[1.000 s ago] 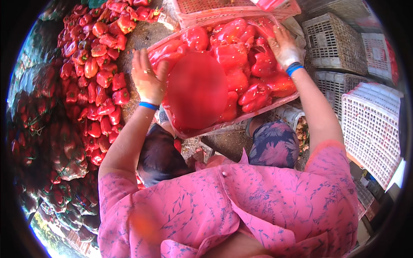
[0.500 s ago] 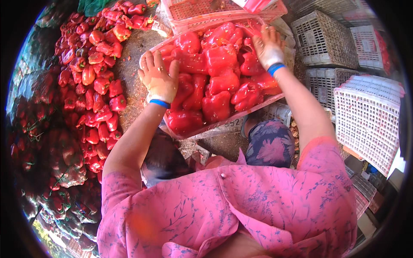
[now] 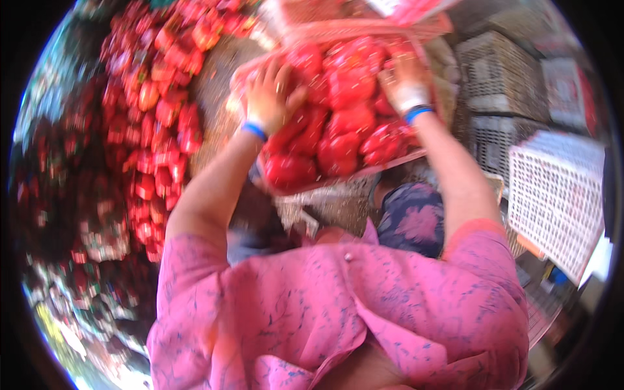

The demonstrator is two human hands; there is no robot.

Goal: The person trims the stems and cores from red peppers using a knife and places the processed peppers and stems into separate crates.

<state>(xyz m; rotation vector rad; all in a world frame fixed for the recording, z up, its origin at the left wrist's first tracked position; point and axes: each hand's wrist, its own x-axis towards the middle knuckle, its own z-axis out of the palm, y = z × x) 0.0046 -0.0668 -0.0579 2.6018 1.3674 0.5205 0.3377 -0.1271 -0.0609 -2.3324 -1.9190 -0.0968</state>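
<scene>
A pink crate (image 3: 351,174) before me is filled with large red bell peppers (image 3: 351,123). My left hand (image 3: 268,97) rests on the peppers at the crate's left side, fingers spread and thumb out to the right. Over the right side of the load, my right hand (image 3: 405,81) lies with its fingers apart, touching the peppers there. Both hands have pale coverings and blue bands at the wrists. Neither hand has its fingers wrapped round a pepper. The peppers under my palms are hidden, and the picture is smeared by motion.
A heap of loose red peppers (image 3: 156,130) covers the floor at the left, beside dark net sacks (image 3: 65,182). Another pink crate (image 3: 364,27) stands just beyond mine. Grey slatted crates (image 3: 497,71) and stacked white crates (image 3: 552,195) stand at the right.
Both hands have moved inward over the peppers, the left from the crate's left edge, the right toward me. The whole view has shifted and blurred.
</scene>
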